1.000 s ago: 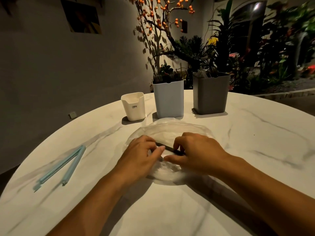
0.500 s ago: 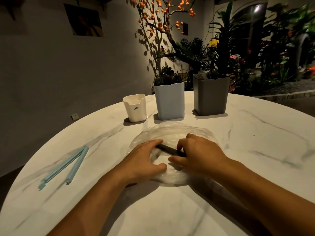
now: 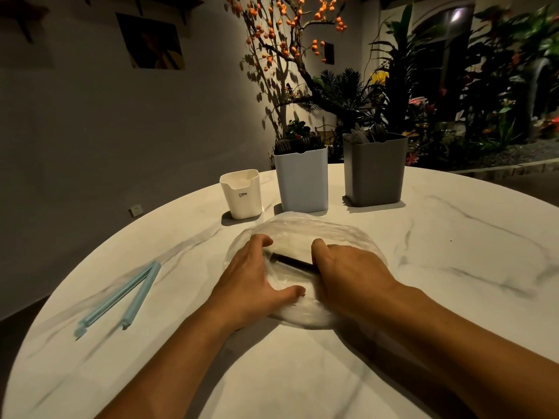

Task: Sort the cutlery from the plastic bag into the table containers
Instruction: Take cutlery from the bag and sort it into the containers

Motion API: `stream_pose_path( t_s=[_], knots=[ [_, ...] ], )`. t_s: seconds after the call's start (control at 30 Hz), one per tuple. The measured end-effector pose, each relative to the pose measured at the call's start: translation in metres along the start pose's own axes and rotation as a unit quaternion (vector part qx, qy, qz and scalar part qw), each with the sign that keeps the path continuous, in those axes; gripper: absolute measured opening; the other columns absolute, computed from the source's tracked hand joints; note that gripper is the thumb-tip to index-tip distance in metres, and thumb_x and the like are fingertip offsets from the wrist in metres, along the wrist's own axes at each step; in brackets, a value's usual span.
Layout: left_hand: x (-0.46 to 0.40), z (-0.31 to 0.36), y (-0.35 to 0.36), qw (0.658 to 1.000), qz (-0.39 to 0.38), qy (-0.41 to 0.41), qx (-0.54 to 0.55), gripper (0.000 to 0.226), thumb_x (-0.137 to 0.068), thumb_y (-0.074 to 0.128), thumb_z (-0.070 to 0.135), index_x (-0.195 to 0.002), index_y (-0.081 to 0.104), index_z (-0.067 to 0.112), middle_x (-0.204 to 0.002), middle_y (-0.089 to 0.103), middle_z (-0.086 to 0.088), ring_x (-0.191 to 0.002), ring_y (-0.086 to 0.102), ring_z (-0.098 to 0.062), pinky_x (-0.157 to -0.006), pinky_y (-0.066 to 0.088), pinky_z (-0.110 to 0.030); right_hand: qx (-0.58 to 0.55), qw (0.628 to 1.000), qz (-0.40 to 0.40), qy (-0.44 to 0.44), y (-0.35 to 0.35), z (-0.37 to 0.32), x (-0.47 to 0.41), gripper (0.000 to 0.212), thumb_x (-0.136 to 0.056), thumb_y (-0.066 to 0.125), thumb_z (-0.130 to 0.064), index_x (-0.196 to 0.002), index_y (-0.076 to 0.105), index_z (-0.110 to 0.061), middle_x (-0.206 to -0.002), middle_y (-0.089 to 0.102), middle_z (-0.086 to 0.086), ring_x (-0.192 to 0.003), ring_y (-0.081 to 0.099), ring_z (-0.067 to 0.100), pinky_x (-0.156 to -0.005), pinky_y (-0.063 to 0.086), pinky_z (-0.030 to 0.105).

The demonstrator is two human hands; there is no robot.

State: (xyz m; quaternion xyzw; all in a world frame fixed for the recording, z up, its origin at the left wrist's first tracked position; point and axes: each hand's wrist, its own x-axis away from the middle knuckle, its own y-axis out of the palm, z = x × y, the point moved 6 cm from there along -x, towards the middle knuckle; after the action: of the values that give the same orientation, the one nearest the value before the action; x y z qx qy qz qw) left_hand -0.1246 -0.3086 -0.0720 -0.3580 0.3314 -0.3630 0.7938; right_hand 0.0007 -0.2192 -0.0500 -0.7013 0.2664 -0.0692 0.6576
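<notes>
A clear plastic bag (image 3: pixel 302 231) lies flat in the middle of the round marble table (image 3: pixel 453 267). My left hand (image 3: pixel 254 279) holds the bag's left side, fingers curled over its edge and thumb spread toward me. My right hand (image 3: pixel 351 273) grips a black cutlery piece (image 3: pixel 292 261) at the bag; only its handle end shows between my hands. Behind the bag stand three containers: a small white one (image 3: pixel 242 196), a light blue one (image 3: pixel 302 182) and a grey one (image 3: pixel 375 173). Dark cutlery sticks out of the blue one, and pale cutlery out of the grey one.
A light blue bag clip (image 3: pixel 127 294) lies open on the table to the left. A grey wall with a socket is on the left beyond the table edge. Plants and a branch with orange berries stand behind the containers.
My hands have drawn apart on the bag, the left thumb swinging toward me, and more of the black handle shows between them. The view has tilted slightly.
</notes>
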Motion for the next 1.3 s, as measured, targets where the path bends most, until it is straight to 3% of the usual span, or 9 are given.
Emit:
stream_pose_path(
  t_s=[0.17, 0.27, 0.37, 0.5, 0.7, 0.8, 0.93, 1.13, 1.3],
  knots=[
    [0.001, 0.003, 0.007, 1.0, -0.016, -0.02, -0.011, 0.082, -0.079, 0.067, 0.062, -0.144, 0.021, 0.041, -0.153, 0.03, 0.013, -0.139, 0.035, -0.015, -0.113, 0.038, -0.037, -0.076, 0.986, 0.137, -0.052, -0.022, 0.0, 0.0, 0.033, -0.09, 0.066, -0.037, -0.121, 0.057, -0.028, -0.117, 0.063, -0.005, -0.093, 0.058, 0.014, -0.091, 0.052, 0.023],
    [0.0, 0.0, 0.01, 0.999, -0.002, -0.028, -0.015, 0.069, -0.089, 0.052, 0.059, -0.149, 0.021, 0.041, -0.157, 0.027, 0.01, -0.143, 0.031, -0.017, -0.116, 0.033, -0.045, -0.171, 0.954, 0.233, -0.083, -0.031, -0.001, 0.003, 0.026, -0.087, 0.066, -0.033, -0.11, 0.067, -0.02, -0.106, 0.068, -0.001, -0.086, 0.064, 0.016, -0.087, 0.057, 0.027],
    [-0.003, 0.001, 0.006, 0.998, 0.044, -0.014, -0.048, 0.051, -0.098, 0.045, 0.048, -0.146, 0.033, 0.037, -0.152, 0.037, 0.008, -0.138, 0.037, -0.014, -0.116, 0.033, -0.038, -0.248, 0.918, 0.293, -0.1, -0.038, -0.001, 0.007, 0.031, -0.086, 0.058, -0.04, -0.102, 0.069, -0.016, -0.093, 0.07, -0.002, -0.076, 0.064, 0.011, -0.078, 0.057, 0.02],
    [-0.006, 0.006, -0.002, 0.991, 0.096, 0.018, -0.093, 0.038, -0.1, 0.044, 0.043, -0.135, 0.049, 0.03, -0.137, 0.053, 0.006, -0.126, 0.047, -0.013, -0.109, 0.039, -0.031, -0.333, 0.875, 0.347, -0.064, -0.049, 0.007, 0.01, 0.028, -0.084, 0.06, -0.039, -0.098, 0.07, -0.017, -0.084, 0.063, -0.014, -0.07, 0.062, 0.001, -0.072, 0.051, 0.005],
    [-0.005, 0.011, -0.007, 0.983, 0.14, 0.066, -0.103, 0.026, -0.102, 0.042, 0.036, -0.123, 0.056, 0.027, -0.122, 0.06, 0.006, -0.114, 0.05, -0.012, -0.102, 0.044, -0.032, -0.442, 0.817, 0.367, 0.051, -0.052, 0.036, 0.009, 0.019, -0.085, 0.065, -0.037, -0.093, 0.067, -0.021, -0.077, 0.066, -0.01, -0.067, 0.065, 0.003, -0.057, 0.051, 0.01],
    [-0.004, 0.011, -0.012, 0.987, 0.147, 0.058, -0.016, 0.019, -0.102, 0.045, 0.034, -0.111, 0.061, 0.031, -0.108, 0.065, 0.012, -0.101, 0.057, -0.007, -0.091, 0.049, -0.026, -0.478, 0.789, 0.371, 0.107, -0.051, 0.052, 0.008, 0.024, -0.088, 0.067, -0.038, -0.091, 0.07, -0.015, -0.073, 0.067, -0.002, -0.059, 0.066, 0.008, -0.052, 0.052, 0.016],
    [-0.003, 0.006, -0.036, 0.943, 0.155, -0.007, 0.295, 0.01, -0.091, 0.063, 0.028, -0.095, 0.07, 0.034, -0.076, 0.07, 0.01, -0.074, 0.065, -0.002, -0.072, 0.051, -0.013, -0.537, 0.759, 0.331, 0.163, -0.042, 0.067, 0.002, 0.027, -0.09, 0.063, -0.039, -0.087, 0.071, -0.013, -0.064, 0.064, 0.004, -0.047, 0.058, 0.009, -0.046, 0.048, 0.018],
    [-0.004, -0.015, -0.04, 0.847, 0.188, -0.12, 0.483, 0.022, -0.084, 0.068, 0.031, -0.101, 0.073, 0.017, -0.069, 0.063, -0.002, -0.069, 0.057, -0.017, -0.08, 0.057, -0.033, -0.495, 0.826, 0.241, 0.12, -0.029, 0.051, -0.006, 0.022, -0.091, 0.06, -0.036, -0.085, 0.066, -0.015, -0.063, 0.062, 0.001, -0.049, 0.059, 0.009, -0.049, 0.049, 0.017],
    [-0.004, -0.022, -0.036, 0.779, 0.19, -0.167, 0.574, 0.025, -0.088, 0.069, 0.026, -0.106, 0.07, 0.009, -0.061, 0.056, -0.001, -0.061, 0.05, -0.013, -0.068, 0.051, -0.027, -0.385, 0.897, 0.206, 0.072, -0.027, 0.036, -0.008, 0.023, -0.089, 0.057, -0.042, -0.094, 0.066, -0.021, -0.08, 0.064, -0.006, -0.073, 0.061, 0.011, -0.068, 0.049, 0.015]
  ],
)
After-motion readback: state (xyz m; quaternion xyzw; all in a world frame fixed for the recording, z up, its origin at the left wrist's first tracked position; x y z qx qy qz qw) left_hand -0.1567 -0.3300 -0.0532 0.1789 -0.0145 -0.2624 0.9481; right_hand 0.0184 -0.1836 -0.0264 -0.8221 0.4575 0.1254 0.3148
